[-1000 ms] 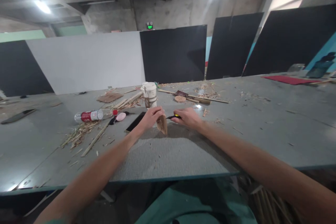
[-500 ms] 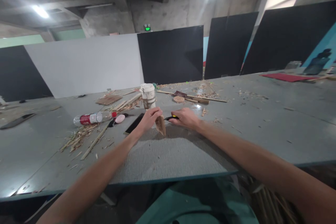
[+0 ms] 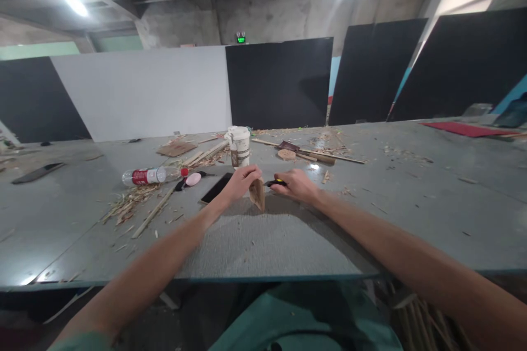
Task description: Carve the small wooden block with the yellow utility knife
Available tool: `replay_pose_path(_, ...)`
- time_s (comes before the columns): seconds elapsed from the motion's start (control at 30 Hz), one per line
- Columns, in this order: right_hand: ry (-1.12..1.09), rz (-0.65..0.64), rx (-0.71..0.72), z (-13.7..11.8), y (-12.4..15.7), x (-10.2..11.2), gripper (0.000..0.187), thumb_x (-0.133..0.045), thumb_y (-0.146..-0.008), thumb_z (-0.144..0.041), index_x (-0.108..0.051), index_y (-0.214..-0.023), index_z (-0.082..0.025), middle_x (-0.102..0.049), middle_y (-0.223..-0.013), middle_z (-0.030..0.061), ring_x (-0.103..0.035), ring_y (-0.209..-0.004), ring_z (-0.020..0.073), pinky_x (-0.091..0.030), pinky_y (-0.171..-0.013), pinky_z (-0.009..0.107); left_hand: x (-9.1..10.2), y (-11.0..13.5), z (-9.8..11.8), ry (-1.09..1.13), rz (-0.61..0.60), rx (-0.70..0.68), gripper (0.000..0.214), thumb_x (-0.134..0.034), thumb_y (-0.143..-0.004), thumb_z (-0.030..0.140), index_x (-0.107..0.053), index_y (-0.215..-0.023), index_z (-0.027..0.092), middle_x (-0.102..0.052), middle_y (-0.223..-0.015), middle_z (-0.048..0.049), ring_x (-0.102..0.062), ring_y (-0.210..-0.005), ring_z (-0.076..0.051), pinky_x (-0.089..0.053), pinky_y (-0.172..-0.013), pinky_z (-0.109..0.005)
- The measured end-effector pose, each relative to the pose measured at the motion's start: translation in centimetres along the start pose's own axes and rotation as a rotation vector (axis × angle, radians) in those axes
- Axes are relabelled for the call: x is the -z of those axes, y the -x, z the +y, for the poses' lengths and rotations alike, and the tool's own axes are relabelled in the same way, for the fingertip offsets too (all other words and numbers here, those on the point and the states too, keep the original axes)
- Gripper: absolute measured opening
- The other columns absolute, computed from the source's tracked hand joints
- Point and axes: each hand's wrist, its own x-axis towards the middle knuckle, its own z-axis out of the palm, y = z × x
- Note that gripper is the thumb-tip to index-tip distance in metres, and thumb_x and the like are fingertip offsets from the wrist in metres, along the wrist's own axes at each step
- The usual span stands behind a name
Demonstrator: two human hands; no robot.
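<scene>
Near the middle of the table, my left hand (image 3: 242, 182) is closed on the upper part of a brown piece of wood (image 3: 257, 195), held on edge with its lower tip close to the tabletop. Just to the right, my right hand (image 3: 297, 185) wraps round a black-and-yellow utility knife (image 3: 276, 182). The knife points left at the wood; whether its blade touches the wood is too small to tell. A dark phone-like slab (image 3: 216, 188) lies partly behind my left wrist, and a white lidded cup (image 3: 239, 146) stands beyond my hands.
A plastic bottle (image 3: 144, 176) lies on its side at left, near a pink oval object (image 3: 193, 179). Wood shavings (image 3: 130, 202) and a long strip (image 3: 153, 213) are in front of it. Behind my right hand lie a round wooden piece (image 3: 287, 154) and sticks. Upright panels (image 3: 280, 85) line the back.
The view has shifted slightly, so the scene sits a little further right and higher. Both hands keep their grips, with the knife still beside the wood.
</scene>
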Motion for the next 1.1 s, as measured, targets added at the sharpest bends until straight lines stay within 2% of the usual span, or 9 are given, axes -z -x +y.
replay_pose_path(0.27, 0.007, 0.05, 0.029, 0.3, 0.2, 0.2, 0.04, -0.07, -0.106, -0.048, -0.069, -0.133, -0.019, -0.072, -0.131, 0.0101, -0.072, -0.109, 0.0234, -0.064, -0.094, 0.045, -0.2, 0.0, 0.0, -0.025, -0.003, -0.016, 0.037, -0.071, -0.107, 0.042, -0.07, -0.133, 0.016, -0.073, -0.13, -0.0108, -0.074, -0.11, -0.025, -0.066, -0.095, -0.046)
replay_pose_path(0.53, 0.006, 0.14, 0.126, 1.9, 1.7, 0.7, 0.038, -0.07, -0.106, -0.047, -0.069, -0.131, -0.018, -0.072, -0.126, 0.0089, -0.072, -0.104, 0.0217, -0.064, -0.09, 0.043, -0.4, 0.5, 0.6, -0.032, -0.027, -0.062, 0.032, -0.069, -0.108, 0.044, -0.072, -0.122, 0.015, -0.075, -0.114, -0.0075, -0.075, -0.096, -0.02, -0.066, -0.086, -0.039)
replay_pose_path(0.7, 0.01, 0.173, 0.136, 2.0, 1.9, 0.5, 0.038, -0.071, -0.106, -0.046, -0.069, -0.132, -0.018, -0.072, -0.126, 0.0089, -0.072, -0.104, 0.0217, -0.064, -0.09, 0.043, -0.4, 0.3, 0.3, -0.03, -0.027, -0.071, 0.033, -0.069, -0.108, 0.044, -0.072, -0.123, 0.015, -0.075, -0.114, -0.0075, -0.075, -0.096, -0.021, -0.066, -0.086, -0.039)
replay_pose_path(0.9, 0.02, 0.14, 0.094, 1.5, 1.7, 0.4, 0.038, -0.071, -0.106, -0.046, -0.069, -0.132, -0.018, -0.072, -0.127, 0.0091, -0.072, -0.105, 0.022, -0.064, -0.091, 0.044, -0.6, 0.3, 0.1, -0.025, -0.005, -0.084, 0.031, -0.069, -0.108, 0.044, -0.072, -0.119, 0.014, -0.075, -0.11, -0.0066, -0.074, -0.093, -0.02, -0.066, -0.084, -0.038)
replay_pose_path(1.1, 0.024, 0.012, 0.09, 0.9, 1.3, 0.6, 0.038, -0.07, -0.107, -0.047, -0.07, -0.132, -0.019, -0.072, -0.127, 0.0093, -0.072, -0.106, 0.0222, -0.064, -0.091, 0.044, -0.6, 0.3, -0.1, -0.008, 0.018, -0.099, 0.031, -0.068, -0.109, 0.045, -0.072, -0.11, 0.014, -0.074, -0.099, -0.0037, -0.072, -0.083, -0.017, -0.064, -0.077, -0.034)
